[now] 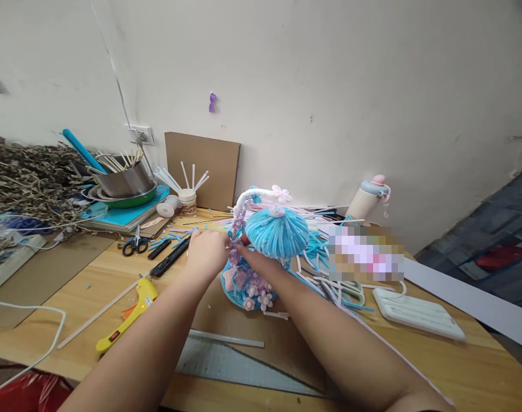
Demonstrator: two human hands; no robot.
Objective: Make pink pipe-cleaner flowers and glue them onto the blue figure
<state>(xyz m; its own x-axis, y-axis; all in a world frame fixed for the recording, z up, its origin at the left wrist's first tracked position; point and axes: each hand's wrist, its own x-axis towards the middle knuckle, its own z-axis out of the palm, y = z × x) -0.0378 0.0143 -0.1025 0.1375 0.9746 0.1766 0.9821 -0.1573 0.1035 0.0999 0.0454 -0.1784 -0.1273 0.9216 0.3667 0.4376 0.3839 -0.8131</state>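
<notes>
Fingers (242, 249) of left hand (206, 250) and right hand (252, 259) pinch a lavender stem (234, 257) amid scissors (136, 238), glue gun (134, 318) and blue strips (315, 247).

On the tabletop (102, 277), scissors (136, 245) and a glue gun (130, 321) lie left of the lamp (278, 234); behind it stand a board (203, 166) (against the wall (286, 86)) and, rightward, a bottle (361, 205).

Soft, even light washes a plain off-white wall (350, 103) — faint shadow beside a small purple ornament (212, 102) — as wide-angle distortion stretches the edges and pixelation covers part of the pale wooden surface (458, 372).
</notes>
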